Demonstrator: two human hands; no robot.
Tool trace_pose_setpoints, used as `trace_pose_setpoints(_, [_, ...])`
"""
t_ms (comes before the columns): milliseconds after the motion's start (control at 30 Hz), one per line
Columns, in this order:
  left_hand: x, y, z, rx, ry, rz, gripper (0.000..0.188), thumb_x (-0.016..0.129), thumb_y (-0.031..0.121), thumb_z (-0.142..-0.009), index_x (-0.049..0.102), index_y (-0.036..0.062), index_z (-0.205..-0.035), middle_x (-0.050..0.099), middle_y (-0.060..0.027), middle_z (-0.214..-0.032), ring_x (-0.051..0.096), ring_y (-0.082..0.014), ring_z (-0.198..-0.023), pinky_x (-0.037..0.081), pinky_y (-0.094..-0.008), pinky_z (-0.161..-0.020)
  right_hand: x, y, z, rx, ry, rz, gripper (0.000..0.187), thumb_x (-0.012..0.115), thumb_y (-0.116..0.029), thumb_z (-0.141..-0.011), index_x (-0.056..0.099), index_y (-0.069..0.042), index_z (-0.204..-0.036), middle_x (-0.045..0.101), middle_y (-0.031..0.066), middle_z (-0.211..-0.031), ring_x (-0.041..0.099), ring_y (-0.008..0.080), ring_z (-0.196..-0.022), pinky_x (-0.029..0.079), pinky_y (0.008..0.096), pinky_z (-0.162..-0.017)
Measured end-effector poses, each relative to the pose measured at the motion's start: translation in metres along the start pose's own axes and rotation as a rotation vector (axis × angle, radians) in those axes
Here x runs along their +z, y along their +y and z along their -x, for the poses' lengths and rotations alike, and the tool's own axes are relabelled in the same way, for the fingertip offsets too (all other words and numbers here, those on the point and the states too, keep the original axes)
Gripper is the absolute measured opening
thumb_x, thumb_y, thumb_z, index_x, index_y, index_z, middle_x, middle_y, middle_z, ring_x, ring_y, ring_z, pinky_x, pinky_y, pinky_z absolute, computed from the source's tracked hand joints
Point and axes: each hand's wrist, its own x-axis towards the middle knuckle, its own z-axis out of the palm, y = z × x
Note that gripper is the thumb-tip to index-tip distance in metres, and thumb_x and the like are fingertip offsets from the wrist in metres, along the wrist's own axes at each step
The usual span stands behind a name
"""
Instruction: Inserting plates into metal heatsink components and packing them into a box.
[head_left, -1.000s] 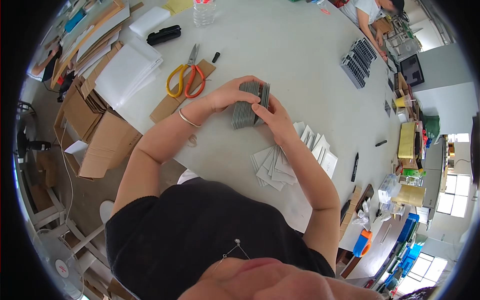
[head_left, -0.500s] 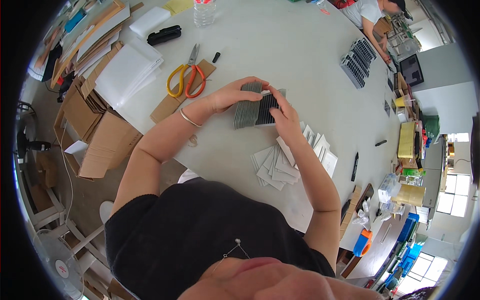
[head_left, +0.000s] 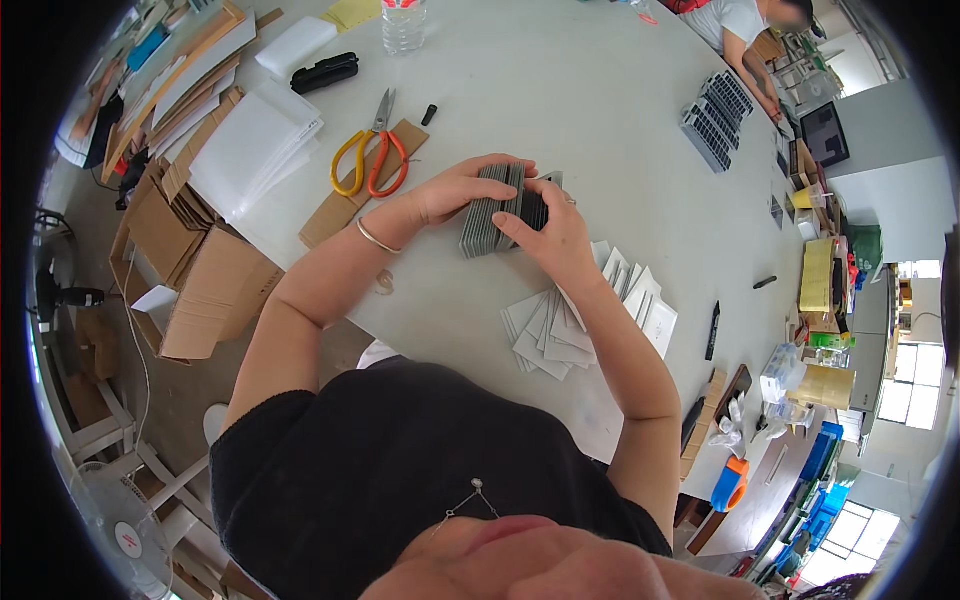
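Observation:
A thick stack of thin grey-edged plates [head_left: 482, 228] stands on the table in front of me. My left hand [head_left: 468, 190] is wrapped over its left and far side, the thumb laid across the top edges. Against the stack's right side is a dark, striped panel [head_left: 534, 208], partly covered by fingers. My right hand [head_left: 555, 232] grips there, its thumb pressed to the stack and its fingers bent round the far right side. White flat cards [head_left: 545, 335] lie fanned out beneath and beside my right forearm.
Scissors [head_left: 378, 150] with yellow and orange handles rest on a cardboard strip at the left. White sheets [head_left: 255, 150], a black case [head_left: 325, 72] and a clear bottle [head_left: 403, 28] are beyond. Grey slotted racks [head_left: 717, 120] stand at far right, near another person [head_left: 750, 50].
My right hand has turned, its thumb swinging left from the dark panel onto the plate stack. The stack leans slightly more, and the dark panel is now more covered. My left hand keeps its hold.

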Motion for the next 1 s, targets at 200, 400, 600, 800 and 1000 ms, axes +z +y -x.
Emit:
trace_pose_setpoints(200, [-0.001, 0.0, 0.0, 0.013, -0.007, 0.009, 0.052, 0.056, 0.009, -0.084, 0.04, -0.0045, -0.132, 0.049, -0.0141, -0.129, 0.05, -0.0228, -0.118, 0.041, -0.0339, -0.1, 0.0, -0.002, 0.0, -0.008, 0.018, 0.02, 0.069, 0.072, -0.052, -0.07, 0.053, -0.003, -0.115, 0.057, 0.0189, -0.104, 0.057, 0.0325, -0.098, 0.047, 0.0385, -0.082])
trace_pose_setpoints(400, [0.0, 0.002, 0.0, -0.001, -0.009, 0.003, 0.054, 0.056, 0.01, -0.081, 0.041, -0.0036, -0.132, 0.05, -0.0143, -0.128, 0.05, -0.0234, -0.118, 0.041, -0.0341, -0.1, 0.0, -0.002, 0.0, 0.002, 0.012, 0.01, 0.065, 0.074, -0.046, -0.072, 0.054, -0.002, -0.115, 0.059, 0.0162, -0.105, 0.057, 0.0286, -0.1, 0.046, 0.0359, -0.085])
trace_pose_setpoints(600, [0.001, 0.002, 0.0, 0.015, -0.006, 0.007, 0.053, 0.059, 0.012, -0.08, 0.045, -0.0018, -0.129, 0.052, -0.0135, -0.125, 0.051, -0.0221, -0.115, 0.041, -0.0342, -0.1, -0.001, -0.003, 0.0, -0.002, 0.02, 0.018, 0.065, 0.074, -0.047, -0.072, 0.054, -0.002, -0.115, 0.059, 0.0161, -0.104, 0.058, 0.0286, -0.098, 0.047, 0.0362, -0.083])
trace_pose_setpoints(800, [-0.003, 0.001, 0.002, -0.039, 0.051, -0.039, 0.053, 0.06, 0.013, -0.079, 0.045, 0.0006, -0.129, 0.051, -0.0135, -0.124, 0.05, -0.021, -0.115, 0.04, -0.0334, -0.099, 0.001, -0.001, 0.003, -0.084, 0.071, -0.151, 0.055, 0.068, -0.039, -0.077, 0.052, -0.004, -0.116, 0.057, 0.016, -0.11, 0.058, 0.0321, -0.097, 0.047, 0.0385, -0.082])
trace_pose_setpoints(1000, [0.004, 0.0, 0.0, 0.003, 0.018, -0.033, 0.055, 0.06, 0.016, -0.081, 0.043, 0.001, -0.132, 0.049, -0.0134, -0.126, 0.049, -0.0207, -0.116, 0.039, -0.0323, -0.1, -0.005, 0.003, -0.003, -0.063, -0.042, -0.134, 0.045, 0.065, -0.034, -0.079, 0.054, -0.008, -0.114, 0.059, 0.0147, -0.107, 0.057, 0.0334, -0.096, 0.047, 0.0389, -0.082])
